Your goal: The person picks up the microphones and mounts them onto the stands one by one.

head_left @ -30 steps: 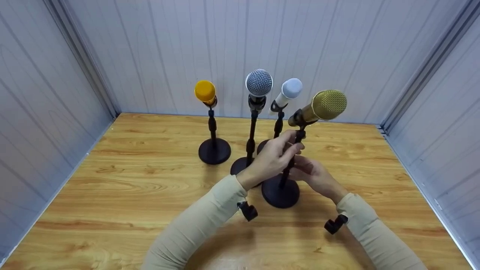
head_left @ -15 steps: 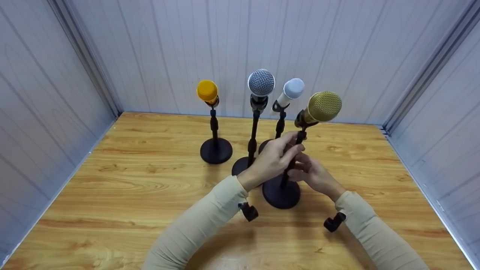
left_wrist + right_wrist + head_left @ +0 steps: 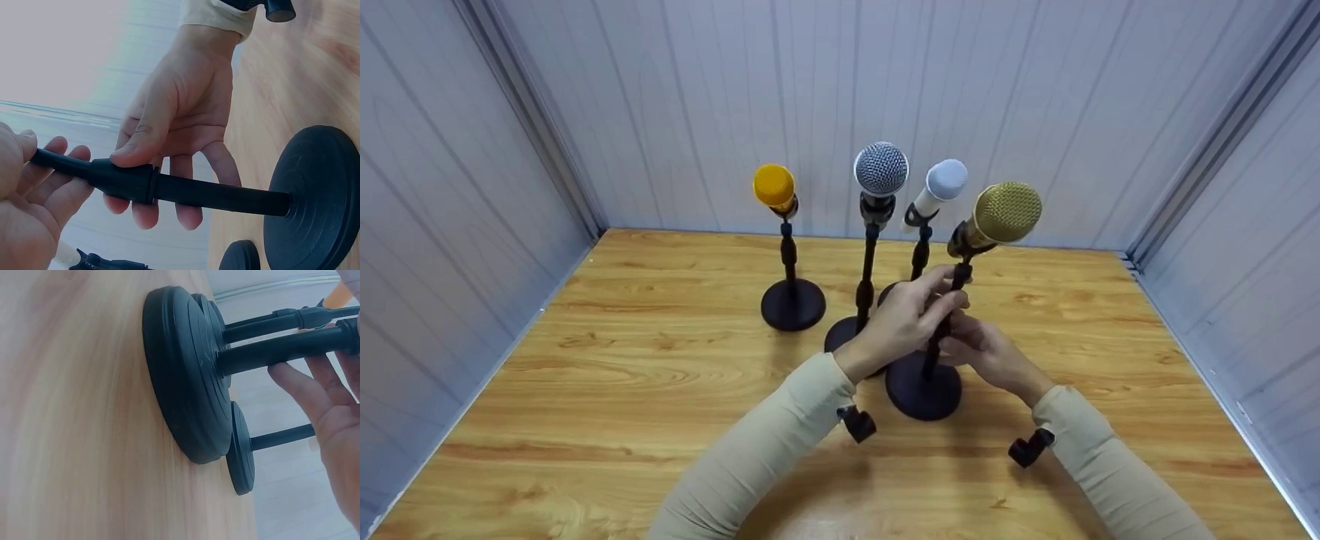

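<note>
A gold microphone (image 3: pixel 1006 213) sits tilted in the clip of a black microphone stand (image 3: pixel 924 391), whose round base rests on the table. My left hand (image 3: pixel 901 319) holds the upper part of the pole, just below the clip. Lower down, my right hand (image 3: pixel 996 358) grips the same pole; in the left wrist view the right thumb presses the thick black collar (image 3: pixel 126 179). The right wrist view has the right-hand fingers (image 3: pixel 301 388) around the pole above the base (image 3: pixel 185 377). Some fingertips are hidden behind the pole in the head view.
A silver microphone (image 3: pixel 881 169), a white microphone (image 3: pixel 946 180) and an orange microphone (image 3: pixel 773 185) stand on black stands behind and left. The silver one's base is close beside the held stand. Pale panel walls (image 3: pixel 720 112) enclose the wooden table (image 3: pixel 607 390).
The gold microphone has swung slightly left and turned more toward the head camera. The right fingers have shifted a little on the pole. The other stands keep their places.
</note>
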`<state>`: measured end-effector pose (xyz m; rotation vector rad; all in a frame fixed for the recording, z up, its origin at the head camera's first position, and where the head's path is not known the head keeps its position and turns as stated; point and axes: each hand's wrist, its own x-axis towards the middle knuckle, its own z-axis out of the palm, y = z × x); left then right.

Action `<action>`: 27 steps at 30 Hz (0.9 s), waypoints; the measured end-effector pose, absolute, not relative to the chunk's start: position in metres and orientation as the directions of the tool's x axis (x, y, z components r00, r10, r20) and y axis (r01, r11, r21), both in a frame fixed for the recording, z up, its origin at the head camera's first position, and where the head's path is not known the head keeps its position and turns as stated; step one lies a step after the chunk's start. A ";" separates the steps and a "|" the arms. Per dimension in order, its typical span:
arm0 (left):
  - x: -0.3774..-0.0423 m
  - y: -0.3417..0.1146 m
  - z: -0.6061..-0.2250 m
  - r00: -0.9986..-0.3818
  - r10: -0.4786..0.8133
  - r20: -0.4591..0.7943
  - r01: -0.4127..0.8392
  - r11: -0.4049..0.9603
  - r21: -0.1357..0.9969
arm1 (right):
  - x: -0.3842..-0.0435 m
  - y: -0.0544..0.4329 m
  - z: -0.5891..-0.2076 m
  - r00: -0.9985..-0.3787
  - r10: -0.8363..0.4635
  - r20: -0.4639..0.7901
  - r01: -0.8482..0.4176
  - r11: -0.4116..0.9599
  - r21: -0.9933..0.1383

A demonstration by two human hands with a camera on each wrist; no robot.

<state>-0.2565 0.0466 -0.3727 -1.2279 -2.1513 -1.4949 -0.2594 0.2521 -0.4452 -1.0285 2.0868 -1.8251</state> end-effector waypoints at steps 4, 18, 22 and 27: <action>-0.257 0.048 -0.374 -0.611 0.485 0.626 0.756 0.122 0.643 | -0.262 0.251 -0.447 -0.732 -0.602 0.319 -0.395 -0.006 -0.918; -0.257 0.048 -0.376 -0.611 0.480 0.630 0.755 0.113 0.646 | -0.258 0.249 -0.450 -0.772 -0.561 0.300 -0.377 0.025 -0.926; -0.256 0.048 -0.376 -0.608 0.483 0.631 0.757 0.112 0.644 | -0.259 0.250 -0.451 -0.781 -0.555 0.285 -0.364 0.034 -0.931; -0.256 0.047 -0.376 -0.614 0.480 0.627 0.752 0.115 0.649 | -0.259 0.250 -0.451 -0.784 -0.556 0.277 -0.362 0.047 -0.931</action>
